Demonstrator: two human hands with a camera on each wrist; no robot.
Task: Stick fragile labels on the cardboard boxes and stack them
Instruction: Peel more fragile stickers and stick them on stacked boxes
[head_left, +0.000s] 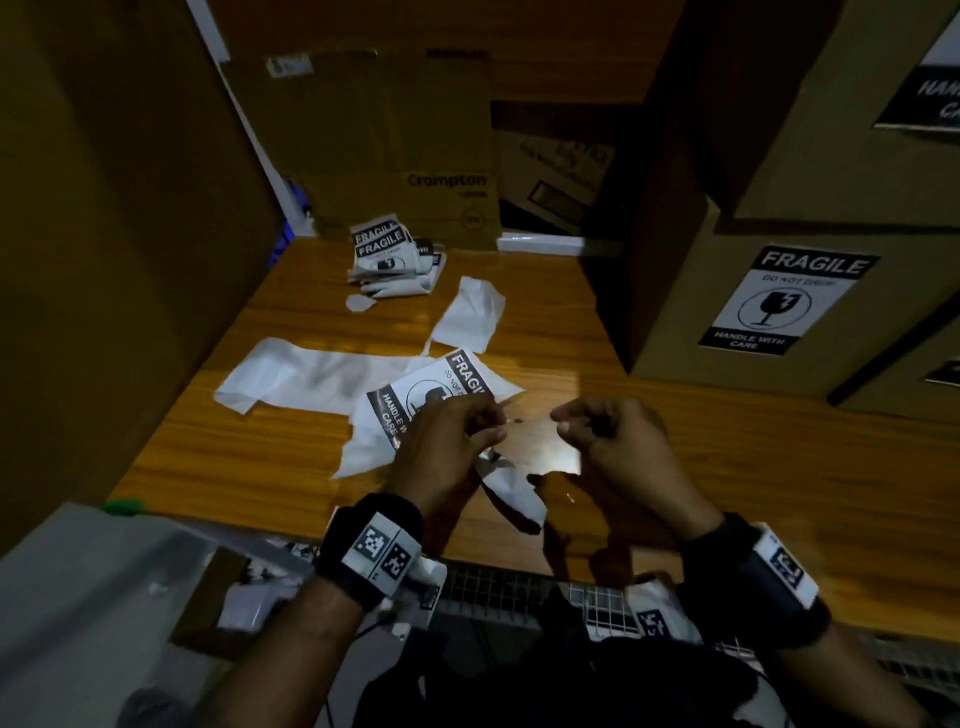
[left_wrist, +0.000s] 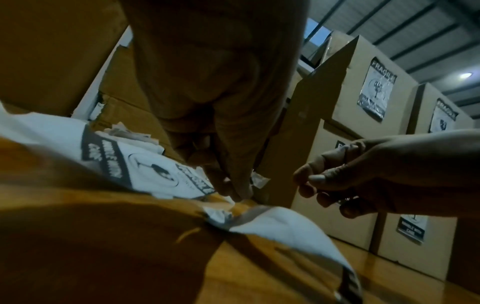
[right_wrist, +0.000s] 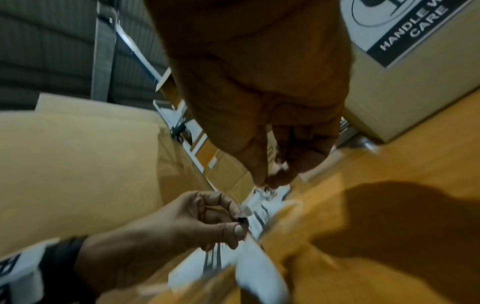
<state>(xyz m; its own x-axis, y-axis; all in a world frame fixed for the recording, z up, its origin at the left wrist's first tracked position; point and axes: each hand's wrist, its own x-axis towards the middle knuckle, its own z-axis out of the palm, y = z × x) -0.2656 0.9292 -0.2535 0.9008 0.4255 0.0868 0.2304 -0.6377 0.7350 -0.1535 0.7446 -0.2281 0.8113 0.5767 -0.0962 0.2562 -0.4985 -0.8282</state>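
Table (head_left: 701, 467) glossy wood (glare patch); labels (head_left: 382, 249) white paper; boxes (head_left: 810, 332) matt cardboard.

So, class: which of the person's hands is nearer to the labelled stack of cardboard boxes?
Right. The right hand is over the table on the side nearest the cardboard boxes; the left hand is farther away, pinching a label.

Wooden tabletop (head_left: 675, 426) glossy w/ glare. White wire grid (head_left: 597, 597) below near edge. Green bit (head_left: 124, 505) at left. Corrugated roof (left_wrist: 415, 24) w/ lamp (left_wrist: 466, 75) overhead.
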